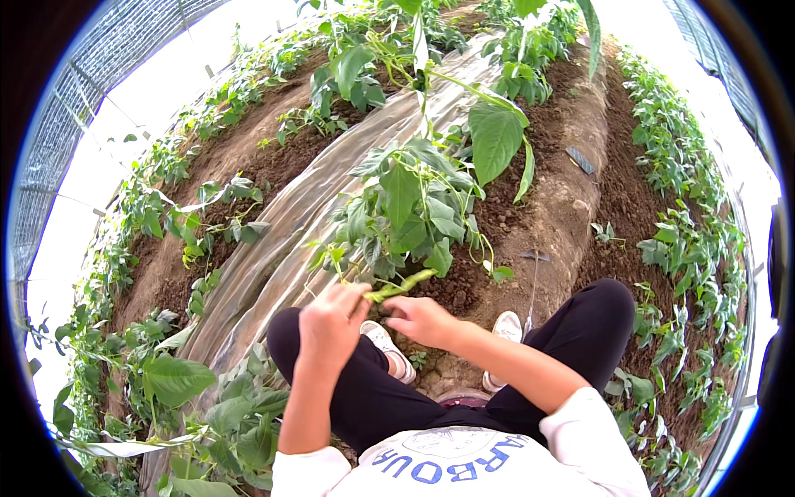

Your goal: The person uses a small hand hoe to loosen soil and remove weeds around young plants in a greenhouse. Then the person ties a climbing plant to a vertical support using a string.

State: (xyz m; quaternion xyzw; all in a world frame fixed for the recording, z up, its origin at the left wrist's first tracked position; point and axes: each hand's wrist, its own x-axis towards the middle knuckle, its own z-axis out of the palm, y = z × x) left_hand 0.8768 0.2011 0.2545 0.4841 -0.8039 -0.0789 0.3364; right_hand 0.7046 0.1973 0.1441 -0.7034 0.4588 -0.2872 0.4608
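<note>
In front of my knees, my left hand (pixel 333 315) pinches a pale green vine shoot (pixel 404 286), its tip pointing up to the right. My right hand (pixel 423 320) is just below the shoot with fingers curled; whether it touches the shoot is unclear. Beyond both hands stands a leafy climbing bean-like plant (pixel 404 211), rooted beside a strip of plastic mulch film (pixel 298 199). A white strip of twine (pixel 420 46) hangs above this plant, with a vine and large leaves around it.
A small hoe (pixel 535 255) lies on the soil path near my right shoe (pixel 508 327). Farther up the path is a dark flat object (pixel 580 160). Rows of vines (pixel 677 155) flank both sides. More leaves (pixel 248 422) crowd beside my left knee.
</note>
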